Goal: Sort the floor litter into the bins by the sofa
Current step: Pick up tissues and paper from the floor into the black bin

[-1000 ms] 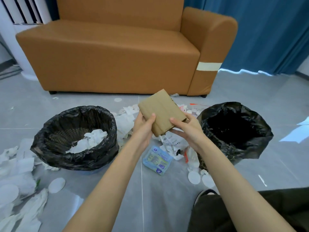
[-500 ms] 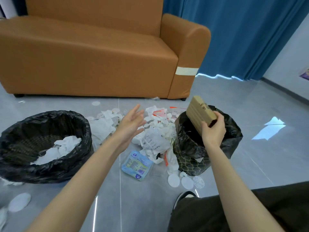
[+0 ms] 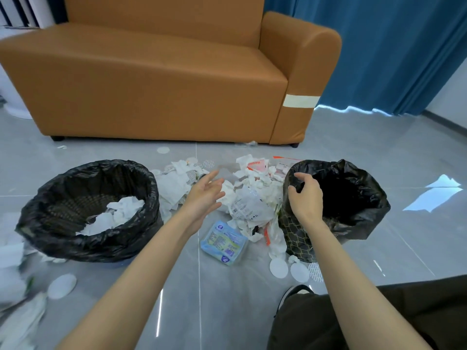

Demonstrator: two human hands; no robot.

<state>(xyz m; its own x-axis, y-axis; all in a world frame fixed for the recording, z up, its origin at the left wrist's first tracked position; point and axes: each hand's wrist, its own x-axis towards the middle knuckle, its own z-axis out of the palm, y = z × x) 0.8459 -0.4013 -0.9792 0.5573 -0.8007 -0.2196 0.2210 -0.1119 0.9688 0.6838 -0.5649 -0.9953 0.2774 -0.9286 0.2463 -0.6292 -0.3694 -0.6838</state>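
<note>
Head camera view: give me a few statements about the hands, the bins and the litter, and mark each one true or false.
1. The left bin holds white paper. True.
2. The right hand grips a cardboard box. False: it holds nothing, its fingers loosely curled at the rim of the right bin.
3. The left hand is open and holds nothing. True.
4. The blue packet lies inside the right bin. False: it lies on the floor between the two bins.
5. The sofa is blue. False: it is orange-brown; the curtain is blue.
</note>
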